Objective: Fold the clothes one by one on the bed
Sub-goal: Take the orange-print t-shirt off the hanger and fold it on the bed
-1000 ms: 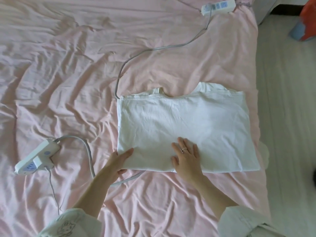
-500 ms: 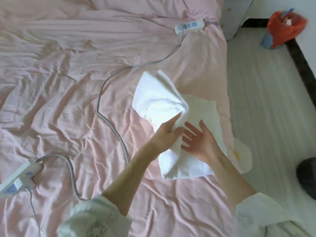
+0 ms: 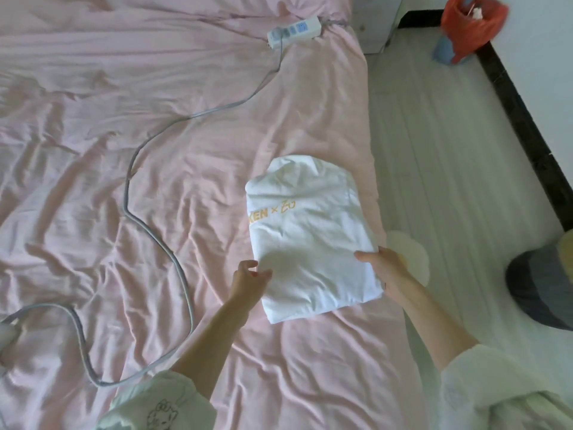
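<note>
Bed (image 3: 130,125), pink sheet, heavily creased, filling the left and middle of the view. Floor (image 3: 449,150), pale boards, along the right, edged by a dark skirting strip (image 3: 524,119). White shirt (image 3: 310,237), folded into a compact rectangle, lying flat near the right edge of the bed; orange lettering on the upper left of its top face, partly wrapped round the fold. Grey cable (image 3: 161,243), running in loose curves from the far strip down across the sheet to the lower left. Dark rounded object (image 3: 539,290) on the floor at the right edge, kind not clear. Red plastic bag (image 3: 468,26) over a blue container (image 3: 443,52), far right corner of the floor; contents small, pale, blurred, not identifiable. White power strip (image 3: 294,31) at the far edge of the bed, cable attached. Right hand (image 3: 387,271), against the right edge of the shirt, thumb over the top layer, fingers tucked beneath, gripping it. Left hand (image 3: 248,277), at the left edge of the shirt, fingers loosely spread and relaxed, tips just touching the cloth, holding nothing. Pale sleeves at both wrists, lower edge of view.
</note>
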Demonstrator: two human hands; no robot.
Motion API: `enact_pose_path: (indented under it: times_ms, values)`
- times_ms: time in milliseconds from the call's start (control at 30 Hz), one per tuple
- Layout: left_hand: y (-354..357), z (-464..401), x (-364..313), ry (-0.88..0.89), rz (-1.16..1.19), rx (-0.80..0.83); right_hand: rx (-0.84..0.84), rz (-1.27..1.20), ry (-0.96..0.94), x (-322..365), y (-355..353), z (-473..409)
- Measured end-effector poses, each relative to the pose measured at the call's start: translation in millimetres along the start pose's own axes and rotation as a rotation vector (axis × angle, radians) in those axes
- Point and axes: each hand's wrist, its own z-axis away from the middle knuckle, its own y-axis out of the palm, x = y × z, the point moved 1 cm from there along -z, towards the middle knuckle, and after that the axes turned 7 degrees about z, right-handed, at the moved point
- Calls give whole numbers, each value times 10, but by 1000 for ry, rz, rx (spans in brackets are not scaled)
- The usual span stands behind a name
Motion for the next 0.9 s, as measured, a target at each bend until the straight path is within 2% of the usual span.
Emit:
enact_pose_path:
  times_ms: [100, 167, 300, 433, 500, 600, 667, 767, 833, 900]
  values:
    - [77, -10, 124, -127, 137, -19, -57, 149, -59, -118, 0, -55]
    - [113, 10, 188, -181, 232, -32, -30, 148, -73, -217, -13, -98]
    - [67, 3, 245, -265, 298, 156, 125, 148, -4, -321, -44, -149]
    - [-55, 77, 164, -326, 384, 314, 161, -16, 109, -357, -89, -65]
    - [-168, 148, 179, -413, 320, 352, 230, 16, 180, -408, -107, 70]
    - [-379, 321, 328, -570, 147, 389, 397, 69, 383, -585, -143, 391]
    - [-481, 503, 368, -645, 16, 479, 464, 83, 451, -711, -210, 587]
    - [-553, 621, 236, -650, 52, 607, 504, 33, 454, -621, -373, 690]
    - [-542, 616, 17, -598, 244, 561, 490, -99, 465, -420, -462, 659]
    - [-487, 512, -239, -475, 453, 457, 429, -246, 374, -159, -492, 565]
